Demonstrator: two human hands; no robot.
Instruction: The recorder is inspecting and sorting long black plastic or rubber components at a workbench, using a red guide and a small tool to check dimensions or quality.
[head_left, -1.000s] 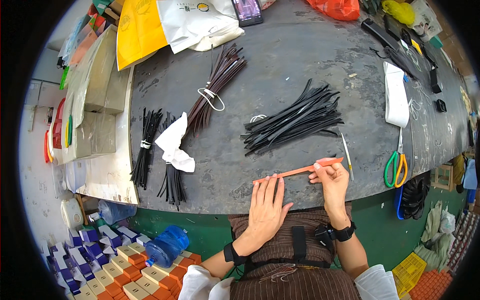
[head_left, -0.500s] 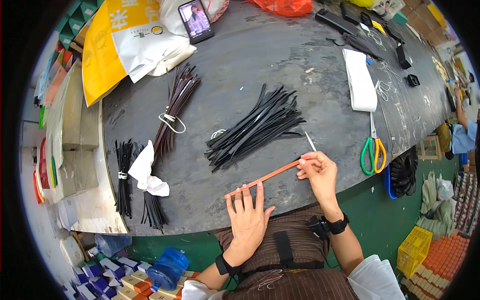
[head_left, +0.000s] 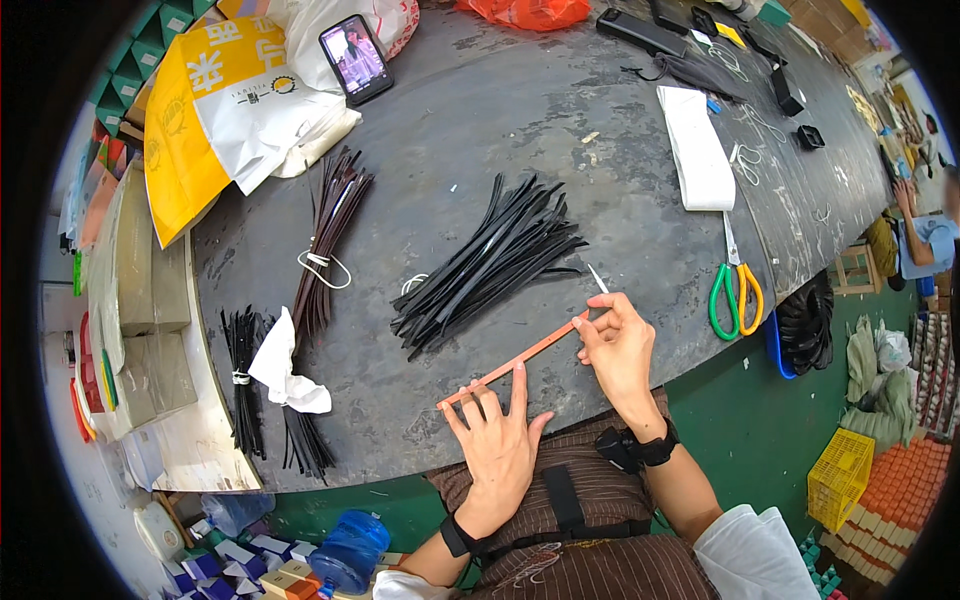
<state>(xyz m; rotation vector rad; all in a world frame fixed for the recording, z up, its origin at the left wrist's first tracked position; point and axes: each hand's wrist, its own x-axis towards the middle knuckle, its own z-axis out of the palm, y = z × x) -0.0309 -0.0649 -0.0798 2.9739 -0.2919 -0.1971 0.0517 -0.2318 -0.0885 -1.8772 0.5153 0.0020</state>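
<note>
1 orange strip (head_left: 545, 342): near table edge, slanting up to the right; lower end at L fingertips, upper end at R thumb; can't tell if upper end touches table (head_left: 440, 125)
L hand (head_left: 500, 440): fingers spread, tips pressed on strip's lower part, not gripping
R hand (head_left: 618, 345): pinching strip's upper end btwn thumb & finger
Bundles: 4 total; 1 big blk bundle (head_left: 490, 265) mid-table, 1 brown bundle (head_left: 328, 235) tied w/ white cord, 1 small blk bundle (head_left: 243, 400) far left, 1 blk bundle (head_left: 305, 442) under white wrap (head_left: 280, 365)
Tools: 1 pr scissors (head_left: 733, 252), green + orange handles; 1 slim white pointed tool (head_left: 598, 279) by R hand, partly hidden
Phone: 1 (head_left: 356, 62), screen lit, against bags
White band: 1 (head_left: 695, 150), above scissors
Blue tub: 1 (head_left: 776, 345), blk coiled stuff (head_left: 808, 335) in it
Yellow crate: 1 (head_left: 838, 480), contents unclear
Blue jug: 1 (head_left: 350, 552) below table, contents unclear
Yellow-white bag: 1 (head_left: 180, 130), contents hidden
Red bag: 1 (head_left: 530, 10), top edge, contents hidden
</note>
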